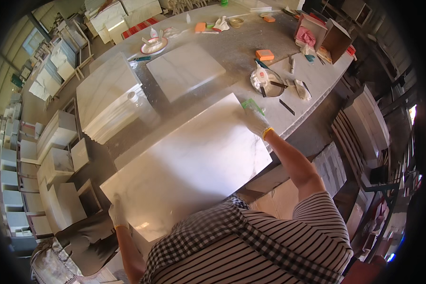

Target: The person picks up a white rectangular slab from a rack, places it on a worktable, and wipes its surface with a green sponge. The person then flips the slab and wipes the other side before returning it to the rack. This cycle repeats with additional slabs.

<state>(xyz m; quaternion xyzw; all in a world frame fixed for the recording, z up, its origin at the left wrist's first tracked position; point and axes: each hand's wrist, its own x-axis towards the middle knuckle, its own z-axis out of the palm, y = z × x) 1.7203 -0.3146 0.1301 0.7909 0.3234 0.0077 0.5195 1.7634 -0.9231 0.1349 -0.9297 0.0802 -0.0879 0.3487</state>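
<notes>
A large white marble slab with grey veins [194, 161] lies tilted across the near side of the work table, its near edge close to my body. My left hand [117, 213], in a white glove, grips the slab's left end. At the slab's far right corner is my right hand [257, 123], in a white glove with a yellow cuff. Its fingers are closed on a flat green piece [252, 106]; the exact kind is unclear. Beyond the slab lies a second square marble slab [185, 71]. To its left stands a stack of marble slabs [110, 90].
A white respirator mask with straps [261, 78] and an orange block [264, 55] lie right of centre on the table [244, 35]. A white bottle [133, 97] stands by the stack. At the back are a plate [154, 46] and an open box [333, 41].
</notes>
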